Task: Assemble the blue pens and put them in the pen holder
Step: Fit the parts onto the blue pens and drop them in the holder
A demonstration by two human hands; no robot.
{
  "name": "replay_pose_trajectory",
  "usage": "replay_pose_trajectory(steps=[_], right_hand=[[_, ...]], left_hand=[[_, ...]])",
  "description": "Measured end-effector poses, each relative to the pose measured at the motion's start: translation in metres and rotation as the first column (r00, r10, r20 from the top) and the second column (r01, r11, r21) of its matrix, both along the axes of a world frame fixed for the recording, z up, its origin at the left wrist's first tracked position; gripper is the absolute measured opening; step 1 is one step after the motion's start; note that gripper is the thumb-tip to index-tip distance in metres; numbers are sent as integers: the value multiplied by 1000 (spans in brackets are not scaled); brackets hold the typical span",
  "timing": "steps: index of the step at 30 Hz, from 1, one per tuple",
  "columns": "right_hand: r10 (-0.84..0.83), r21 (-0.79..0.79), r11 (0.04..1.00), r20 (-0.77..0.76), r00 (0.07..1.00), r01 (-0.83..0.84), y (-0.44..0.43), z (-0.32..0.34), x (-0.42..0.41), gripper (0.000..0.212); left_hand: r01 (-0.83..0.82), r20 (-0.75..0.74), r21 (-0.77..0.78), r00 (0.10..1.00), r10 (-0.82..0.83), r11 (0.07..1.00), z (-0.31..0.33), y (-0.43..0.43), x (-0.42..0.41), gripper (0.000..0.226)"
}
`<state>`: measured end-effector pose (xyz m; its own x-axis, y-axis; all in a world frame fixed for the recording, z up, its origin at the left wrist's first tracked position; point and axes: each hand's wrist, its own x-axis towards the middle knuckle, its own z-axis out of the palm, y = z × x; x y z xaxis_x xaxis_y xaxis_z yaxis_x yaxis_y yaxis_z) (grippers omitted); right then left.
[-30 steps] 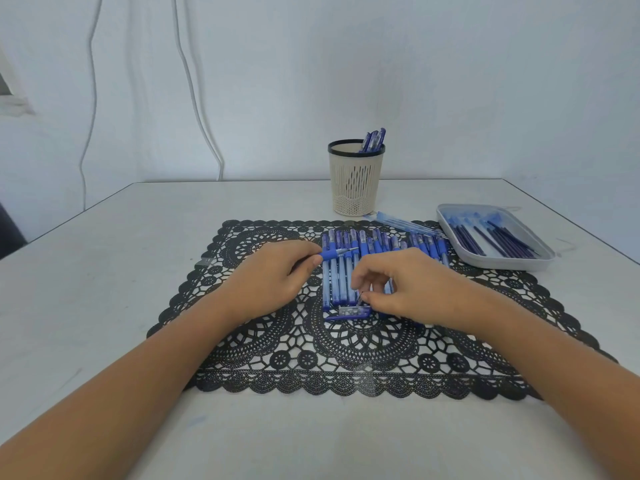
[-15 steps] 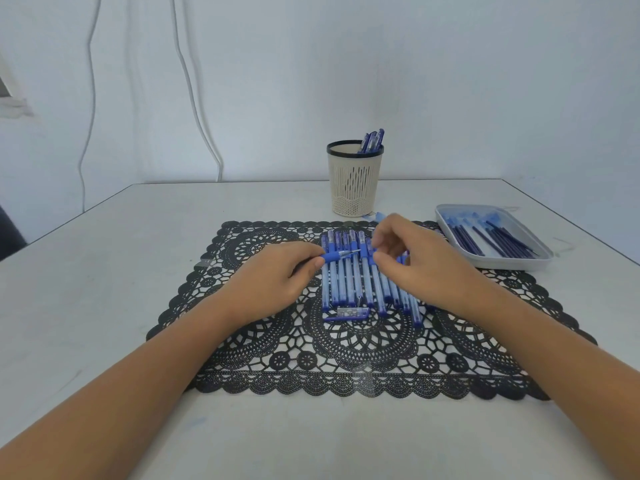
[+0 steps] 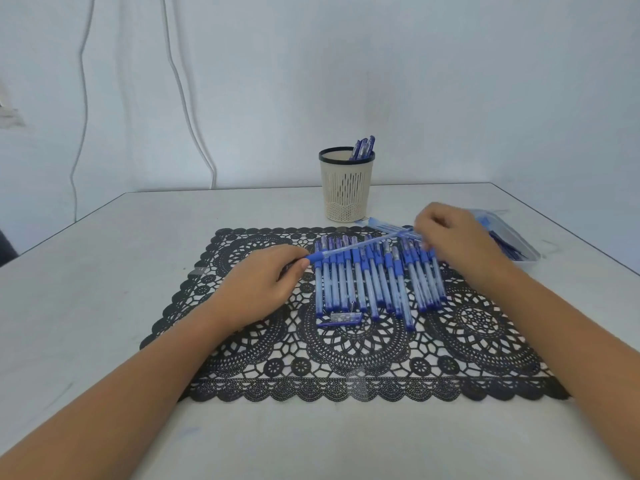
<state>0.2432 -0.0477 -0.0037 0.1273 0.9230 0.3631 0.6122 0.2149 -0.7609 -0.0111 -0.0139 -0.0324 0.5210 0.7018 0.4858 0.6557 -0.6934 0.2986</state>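
Black lace-pattern mat [image 3: 346, 355] (matt); translucent plastic pens [image 3: 367, 282]; perforated plastic holder [image 3: 345, 188].

Straight in front of the pen holder [image 3: 346, 188] the way is barred: a pen [image 3: 360, 245] is held crosswise between the left hand [image 3: 263, 282] and the right hand [image 3: 453, 237], above a row of pens [image 3: 377, 282] on the lace mat [image 3: 346, 358]. Clear barrels [image 3: 381, 224] lie just right of the holder's foot, with a tray [image 3: 531, 259] farther right. Left of the holder the table [image 3: 173, 220] is bare, room for a hand. Pens lean in the right of the holder's mouth; its left side is open.
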Motion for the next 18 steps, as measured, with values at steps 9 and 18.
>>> replay_pose_trajectory(steps=[9, 18], right_hand=[[-410, 220, 905, 235, 881, 363, 26, -27, 27, 13], [-346, 32, 912, 599, 722, 410, 35, -33, 29, 30]], left_hand=[[-92, 16, 35, 996, 91, 995, -6, 4, 2, 28], [-85, -18, 34, 996, 86, 996, -10, 5, 4, 30]])
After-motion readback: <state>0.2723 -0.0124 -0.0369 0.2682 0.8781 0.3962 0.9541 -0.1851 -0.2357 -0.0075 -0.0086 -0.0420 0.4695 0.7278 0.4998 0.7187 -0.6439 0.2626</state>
